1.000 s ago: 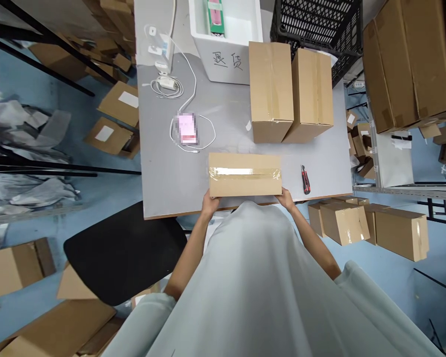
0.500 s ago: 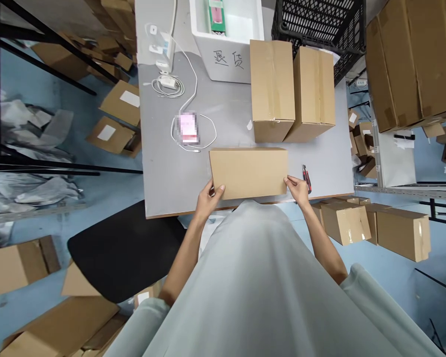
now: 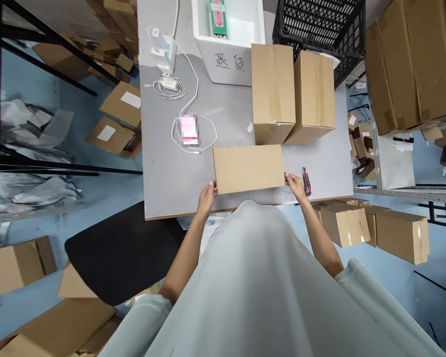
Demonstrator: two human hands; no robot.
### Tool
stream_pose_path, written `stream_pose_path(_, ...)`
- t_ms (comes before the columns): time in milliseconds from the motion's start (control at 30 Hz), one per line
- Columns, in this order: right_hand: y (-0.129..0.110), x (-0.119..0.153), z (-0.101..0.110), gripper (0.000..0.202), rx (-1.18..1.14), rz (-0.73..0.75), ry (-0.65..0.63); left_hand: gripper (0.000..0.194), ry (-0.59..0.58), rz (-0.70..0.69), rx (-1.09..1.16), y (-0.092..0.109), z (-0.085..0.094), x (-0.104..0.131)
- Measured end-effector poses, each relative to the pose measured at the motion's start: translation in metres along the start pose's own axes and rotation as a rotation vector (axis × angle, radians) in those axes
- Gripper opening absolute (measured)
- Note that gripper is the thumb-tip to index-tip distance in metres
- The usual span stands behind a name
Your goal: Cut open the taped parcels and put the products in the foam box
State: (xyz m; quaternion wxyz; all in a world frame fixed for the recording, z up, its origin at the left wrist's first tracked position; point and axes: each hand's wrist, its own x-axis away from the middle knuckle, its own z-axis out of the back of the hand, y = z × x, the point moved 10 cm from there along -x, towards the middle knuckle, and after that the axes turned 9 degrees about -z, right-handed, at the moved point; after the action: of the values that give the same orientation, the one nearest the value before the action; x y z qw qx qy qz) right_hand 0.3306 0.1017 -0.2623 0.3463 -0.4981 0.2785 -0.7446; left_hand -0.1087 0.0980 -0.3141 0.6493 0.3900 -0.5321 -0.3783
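A plain brown cardboard box (image 3: 249,169) lies before me at the near edge of the grey table (image 3: 167,183), its long side running left to right. My left hand (image 3: 207,196) grips its lower left corner, thumb up and fingertips partly behind the edge. At the right end, my right hand (image 3: 295,185) pinches the box's edge between thumb and fingers. Just right of that hand lies a red and black utility knife (image 3: 306,181). Two taped cardboard boxes, a left one (image 3: 273,91) and a right one (image 3: 315,94), stand beyond the held box.
A white bin (image 3: 223,67) with handwriting holds a green and pink package (image 3: 218,19). Beside it stands a black plastic crate (image 3: 319,27). A white cable (image 3: 195,89) and power strip (image 3: 167,54) lie at the left. A black chair (image 3: 126,253) is at the table's left front.
The box has tilted, and its top face now shows without the narrow far side. My left thumb has slid from its front face to the corner; my right hand has shifted slightly up.
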Motion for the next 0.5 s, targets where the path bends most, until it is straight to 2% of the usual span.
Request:
stream_pose_path(100, 0.021, 0.012, -0.010, 0.089, -0.118, -0.125, -0.062, 0.072, 0.012, 0.071, 0.047, -0.017, -0.001, 0.011)
stream_pose_path(267, 0.026, 0.029, -0.021, 0.094, -0.168, -0.164, -0.063, 0.083, 0.011, 0.052, 0.040, -0.016, -0.007, 0.016)
stream_pose_path(400, 0.005, 0.037, -0.009, 0.091, -0.086, -0.076, -0.018, 0.097, 0.005, -0.015, 0.008, 0.003, 0.000, 0.019)
stream_pose_path(500, -0.023, 0.043, 0.005, 0.083, -0.002, 0.058, 0.039, 0.087, 0.021, -0.154, -0.068, 0.034, 0.009, 0.022)
